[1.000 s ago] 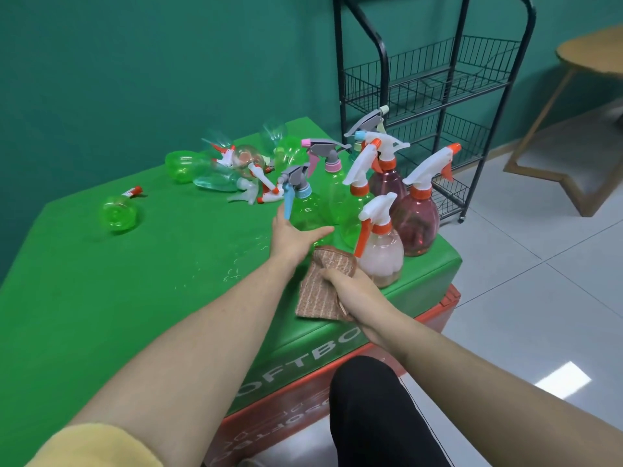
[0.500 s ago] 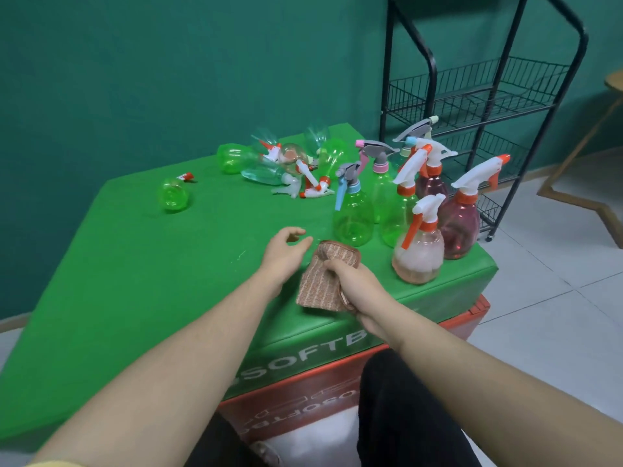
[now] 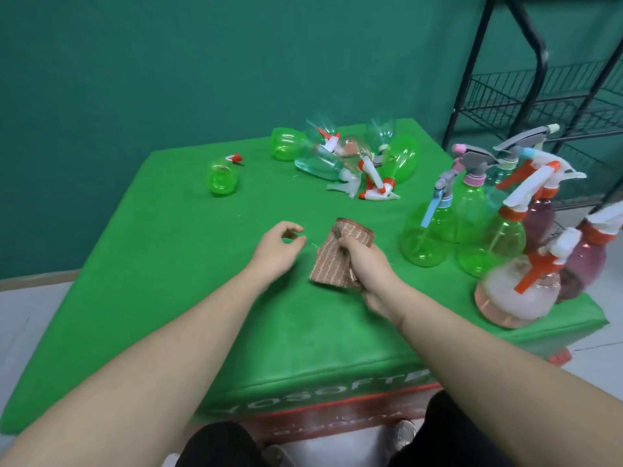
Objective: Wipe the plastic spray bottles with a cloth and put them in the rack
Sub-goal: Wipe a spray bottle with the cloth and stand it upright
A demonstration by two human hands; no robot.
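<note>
One cloth (image 3: 338,256) gripped upright, small green bottle (image 3: 221,175) lying base-forward

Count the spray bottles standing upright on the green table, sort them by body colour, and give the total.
Green bottles: 3
Dark purple-red bottles: 2
Pale pink bottle: 1
Pale clear bottle at the back, mostly hidden: 1
Total: 7
</note>
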